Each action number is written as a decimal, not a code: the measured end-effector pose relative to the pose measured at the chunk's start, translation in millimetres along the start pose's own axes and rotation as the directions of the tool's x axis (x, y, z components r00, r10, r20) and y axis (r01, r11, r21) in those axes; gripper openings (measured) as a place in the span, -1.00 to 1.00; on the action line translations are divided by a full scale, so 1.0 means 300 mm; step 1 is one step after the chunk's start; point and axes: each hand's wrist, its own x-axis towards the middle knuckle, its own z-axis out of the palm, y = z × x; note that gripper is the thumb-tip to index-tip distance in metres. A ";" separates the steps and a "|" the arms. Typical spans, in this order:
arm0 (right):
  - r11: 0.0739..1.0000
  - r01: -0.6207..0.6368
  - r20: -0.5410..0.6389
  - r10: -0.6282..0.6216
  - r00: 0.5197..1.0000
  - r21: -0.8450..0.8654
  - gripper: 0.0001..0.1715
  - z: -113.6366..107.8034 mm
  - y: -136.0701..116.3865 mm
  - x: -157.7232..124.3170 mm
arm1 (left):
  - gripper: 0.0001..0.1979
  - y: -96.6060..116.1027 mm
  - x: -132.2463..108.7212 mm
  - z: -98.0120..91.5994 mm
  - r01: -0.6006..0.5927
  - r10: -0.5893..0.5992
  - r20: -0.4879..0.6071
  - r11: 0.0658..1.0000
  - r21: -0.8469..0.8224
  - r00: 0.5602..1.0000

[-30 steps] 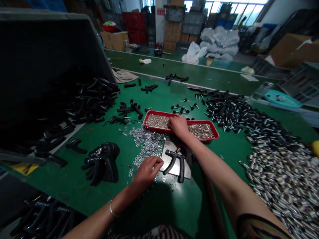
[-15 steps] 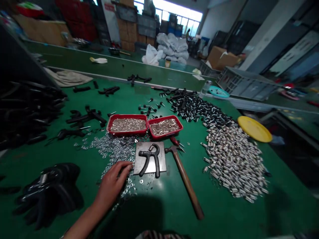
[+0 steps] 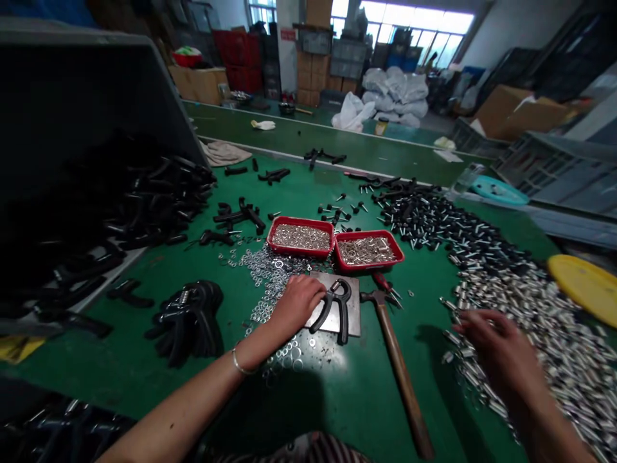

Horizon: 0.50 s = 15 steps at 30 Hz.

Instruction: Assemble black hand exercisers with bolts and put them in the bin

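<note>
A black A-shaped hand grip [image 3: 343,312] with a small spring lies on a square metal plate [image 3: 353,326]. My left hand [image 3: 299,301] has its fingers curled at the upper left end of that grip; the thumb is mostly hidden. Over the near left side of a large pile of silver cylinders [image 3: 544,308] is my right hand [image 3: 501,350], slightly blurred, with fingertips drawn together; what they hold is too small to name. A hammer [image 3: 398,370] with a wooden handle lies between the plate and my right hand.
Beyond the plate are two red trays [image 3: 301,252] of small metal parts. Loose washers [image 3: 263,273] spread at their left. Stacked black grips [image 3: 190,318] stand left of my forearm. Black-headed pins [image 3: 434,215] and a yellow lid [image 3: 585,289] are at the right.
My left hand has moved from the washers beside the plate onto the black grip's upper end. My right hand has come into view over the silver cylinders. The view has swung left.
</note>
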 end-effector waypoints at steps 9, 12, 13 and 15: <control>0.987 -0.119 0.522 0.047 0.851 0.104 -0.63 0.427 0.049 0.085 | -0.78 -0.002 0.080 0.055 -0.143 0.121 0.109 0.964 0.226 0.987; 0.980 -0.176 0.563 0.094 0.821 0.094 -0.59 0.417 0.063 0.107 | -0.74 -0.008 0.082 0.064 -0.174 0.152 0.105 0.951 0.257 0.983; 0.979 -0.185 0.567 0.101 0.817 0.092 -0.59 0.412 0.067 0.112 | -0.73 -0.008 0.083 0.065 -0.186 0.162 0.109 0.946 0.266 0.981; 0.981 -0.171 0.559 0.091 0.824 0.093 -0.61 0.408 0.075 0.118 | -0.73 -0.007 0.086 0.066 -0.215 0.185 0.127 0.934 0.284 0.974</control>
